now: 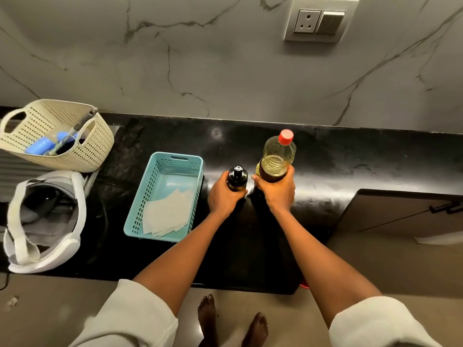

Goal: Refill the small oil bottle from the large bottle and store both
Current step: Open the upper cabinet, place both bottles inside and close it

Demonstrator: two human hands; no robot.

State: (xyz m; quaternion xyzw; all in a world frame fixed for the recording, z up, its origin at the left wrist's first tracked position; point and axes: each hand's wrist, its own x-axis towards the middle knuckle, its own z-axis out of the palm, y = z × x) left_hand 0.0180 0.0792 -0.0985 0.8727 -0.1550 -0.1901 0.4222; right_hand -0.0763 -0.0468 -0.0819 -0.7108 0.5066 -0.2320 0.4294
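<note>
A small dark oil bottle (237,177) with a black cap stands upright on the black counter (338,159). My left hand (224,196) grips its lower body. Just to its right stands a large clear bottle (276,156) of yellow oil with a red cap on. My right hand (278,190) is wrapped round its lower half. Both caps are on. The two bottles stand close together, a little apart.
A light blue plastic basket (140,204) holding white paper napkins sits left of the bottles. Further left are a cream perforated basket (97,144) with utensils and a white headset (75,221). A wall socket (318,21) is on the marble backsplash. A cabinet (400,216) is at the right.
</note>
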